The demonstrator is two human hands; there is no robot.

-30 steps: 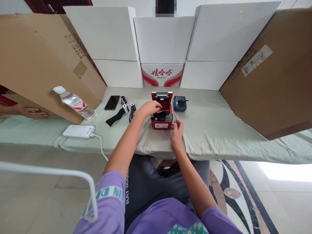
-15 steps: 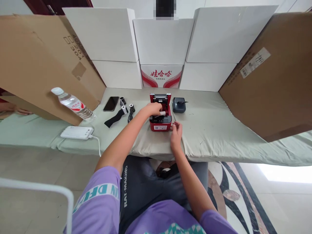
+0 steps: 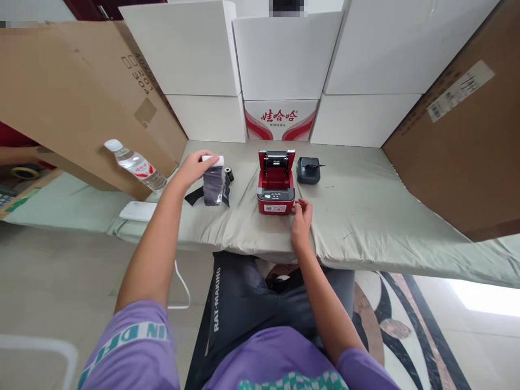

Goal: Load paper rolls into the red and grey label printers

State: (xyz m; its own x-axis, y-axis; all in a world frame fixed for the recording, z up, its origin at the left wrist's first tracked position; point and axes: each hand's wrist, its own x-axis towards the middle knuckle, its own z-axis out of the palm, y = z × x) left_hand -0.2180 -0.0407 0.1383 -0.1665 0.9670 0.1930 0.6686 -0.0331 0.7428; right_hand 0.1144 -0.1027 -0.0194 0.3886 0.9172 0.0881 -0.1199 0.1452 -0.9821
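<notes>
Left hand point(image 3: 193, 167) pinching paper roll point(image 3: 213, 161) – right hand point(image 3: 301, 212) curled beside red printer point(image 3: 276, 185); bottle point(image 3: 135, 165) left.

The person wears a purple short-sleeved T-shirt point(image 3: 134, 352) with a pale band of teal letters across the sleeve and a teal-and-white pattern at the chest. Below the shirt are dark grey trousers point(image 3: 244, 303) with white lettering down one leg. Both forearms are bare.

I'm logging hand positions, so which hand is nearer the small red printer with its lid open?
Right. The right hand touches the small red printer at its front corner; the left hand holds a paper roll off to its left.
</notes>
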